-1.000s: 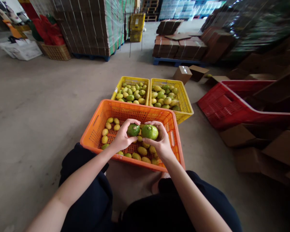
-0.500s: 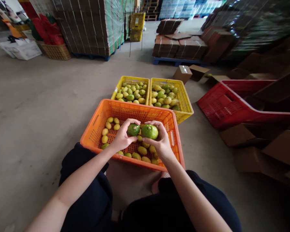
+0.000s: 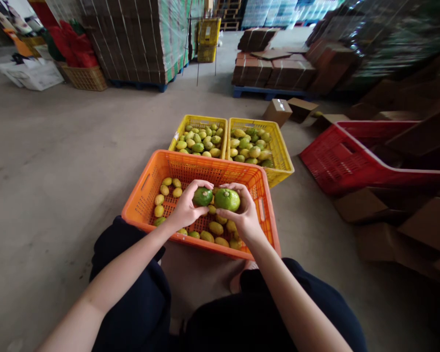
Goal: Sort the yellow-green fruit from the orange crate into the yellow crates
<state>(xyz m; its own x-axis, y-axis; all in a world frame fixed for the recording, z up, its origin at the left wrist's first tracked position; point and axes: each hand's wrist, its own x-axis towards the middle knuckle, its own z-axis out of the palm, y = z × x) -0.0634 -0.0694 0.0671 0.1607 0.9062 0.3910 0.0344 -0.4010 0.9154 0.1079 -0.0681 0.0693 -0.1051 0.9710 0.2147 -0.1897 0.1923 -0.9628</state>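
Note:
Over the orange crate (image 3: pixel 143 191), my left hand (image 3: pixel 185 206) is closed around a dark green lemon (image 3: pixel 202 196), with its stem end facing me. Close beside it, my right hand (image 3: pixel 246 215) grips a larger, lighter green lemon (image 3: pixel 227 200) between thumb and fingers. Both fruits are held up side by side at the same height. Below them in the crate lie several small yellow lemons (image 3: pixel 159 199) along the left side and several yellow-green lemons (image 3: pixel 216 228) toward the right front. My hands hide part of the crate's contents.
Two yellow crates (image 3: pixel 284 152) of green and yellow lemons stand just behind the orange crate. A red crate (image 3: pixel 326 164) is at the right, among cardboard boxes (image 3: pixel 363 204). Farther back are a blue pallet (image 3: pixel 256 92) with flattened cardboard and a tall wrapped stack (image 3: pixel 132 44).

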